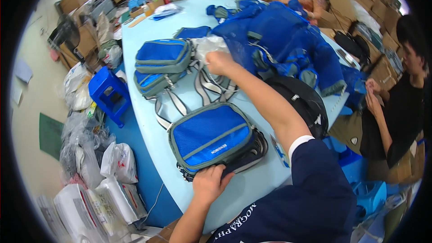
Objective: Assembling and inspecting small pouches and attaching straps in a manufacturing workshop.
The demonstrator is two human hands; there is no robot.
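While the left hand (209, 183) grips the near edge of a blue fabric waist bag with grey trim (210, 137), its fingers are closed on the dark lower layer of the bag. This bag lies on the near part of the pale blue table (153, 139), just left of the right forearm. The right hand (219, 62) reaches far across the table and is closed on a clear crinkled plastic wrapper (208, 45); how firmly it holds cannot be told. Two more blue bags in a stack (162, 65) lie to the left of that hand, with grey straps (202, 85) between. A heap of blue mesh bags (283, 45) is at the far right. A blue plastic stool (108, 92) stands on the floor at the left.
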